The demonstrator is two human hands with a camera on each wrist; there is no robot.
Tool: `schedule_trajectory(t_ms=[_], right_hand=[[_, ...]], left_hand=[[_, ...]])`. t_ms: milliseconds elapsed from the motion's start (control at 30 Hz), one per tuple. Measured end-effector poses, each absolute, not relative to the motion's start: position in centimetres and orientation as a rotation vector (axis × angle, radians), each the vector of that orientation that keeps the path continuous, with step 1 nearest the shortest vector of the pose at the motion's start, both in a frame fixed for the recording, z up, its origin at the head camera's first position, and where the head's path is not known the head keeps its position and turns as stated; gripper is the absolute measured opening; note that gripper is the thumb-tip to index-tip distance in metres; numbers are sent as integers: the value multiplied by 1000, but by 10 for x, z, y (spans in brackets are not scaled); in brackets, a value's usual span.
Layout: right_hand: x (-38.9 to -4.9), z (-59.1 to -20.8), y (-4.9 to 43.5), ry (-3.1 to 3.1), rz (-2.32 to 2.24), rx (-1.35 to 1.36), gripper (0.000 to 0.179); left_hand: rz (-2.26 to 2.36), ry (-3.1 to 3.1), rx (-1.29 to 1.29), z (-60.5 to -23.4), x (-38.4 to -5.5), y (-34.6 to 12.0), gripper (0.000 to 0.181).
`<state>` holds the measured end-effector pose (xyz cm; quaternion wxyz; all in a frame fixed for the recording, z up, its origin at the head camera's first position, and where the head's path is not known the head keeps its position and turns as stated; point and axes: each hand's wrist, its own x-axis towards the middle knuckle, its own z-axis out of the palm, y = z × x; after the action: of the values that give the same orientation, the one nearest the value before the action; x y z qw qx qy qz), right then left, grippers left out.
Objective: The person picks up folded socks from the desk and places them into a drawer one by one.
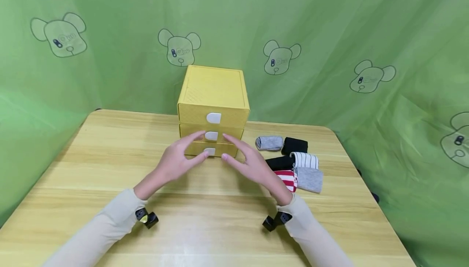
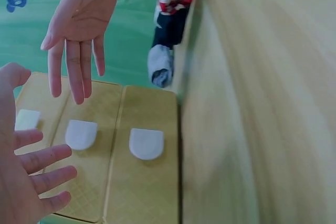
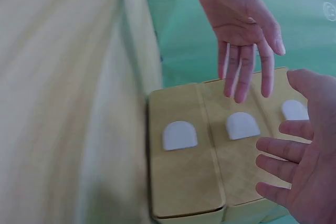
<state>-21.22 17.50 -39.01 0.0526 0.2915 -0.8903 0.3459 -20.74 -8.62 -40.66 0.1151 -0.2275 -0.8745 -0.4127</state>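
A yellow three-drawer box (image 1: 216, 88) with white tabs stands at the back middle of the table, its drawers closed. In front of it my left hand (image 1: 176, 159) is raised, fingers extended and holding nothing. Facing it from the other side, my right hand (image 1: 250, 163) has straight fingers and is likewise without anything in it. Both wrist views show the palms turned toward each other before the drawer fronts, with a gap between them. Beside the right hand lie a red-and-white striped folded cloth (image 1: 287, 179), partly hidden by that forearm, and a black rolled cloth (image 1: 280, 163).
Further right are a grey roll (image 1: 269, 143), a black bundle (image 1: 294, 146), a white striped piece (image 1: 305, 160) and a grey folded piece (image 1: 309, 179). Green curtain (image 1: 234, 22) surrounds the wooden table (image 1: 110, 153) at the back and sides.
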Motion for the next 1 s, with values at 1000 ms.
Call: schedule_trajectory(t_ms=[1000], right_hand=[[-262,-326,180,-2185,1579,397,37]], left_hand=[[-1772,-1954,-220,-348,-259,-97,46]])
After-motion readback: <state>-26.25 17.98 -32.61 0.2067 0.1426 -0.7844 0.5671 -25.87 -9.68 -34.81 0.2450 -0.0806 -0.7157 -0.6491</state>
